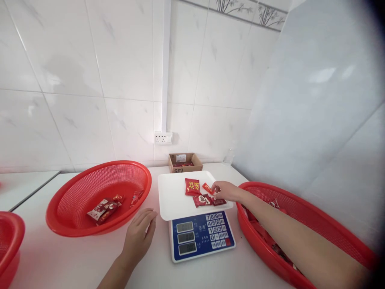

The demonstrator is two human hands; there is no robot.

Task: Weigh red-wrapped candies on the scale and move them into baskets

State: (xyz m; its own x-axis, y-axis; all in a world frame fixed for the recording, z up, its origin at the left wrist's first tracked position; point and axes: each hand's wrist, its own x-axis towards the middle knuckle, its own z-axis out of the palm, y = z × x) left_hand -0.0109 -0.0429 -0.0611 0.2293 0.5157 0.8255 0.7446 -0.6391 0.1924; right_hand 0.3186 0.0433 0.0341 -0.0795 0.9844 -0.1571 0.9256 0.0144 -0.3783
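On the white weighing pan [171, 196] of a digital scale [203, 235] lie several red snack packets. One is a larger red packet with yellow characters [192, 186]; in front of it sits a red-and-white packet [202, 200], beside a dark red packet [219, 202]. My right hand [225, 190] reaches over the pan from the right, its fingers curled at the end of a small red packet [208, 188]. My left hand [140, 230] hovers left of the scale, near a red basket, with its fingers loosely bent, thumb apart and nothing in it.
A red perforated basket [69, 188] with a few packets stands at left, another red basket [255, 186] with packets at right under my forearm. Part of a third basket [12, 237] shows far left. Behind the scale are a cardboard box [197, 162] and a clear container [228, 156].
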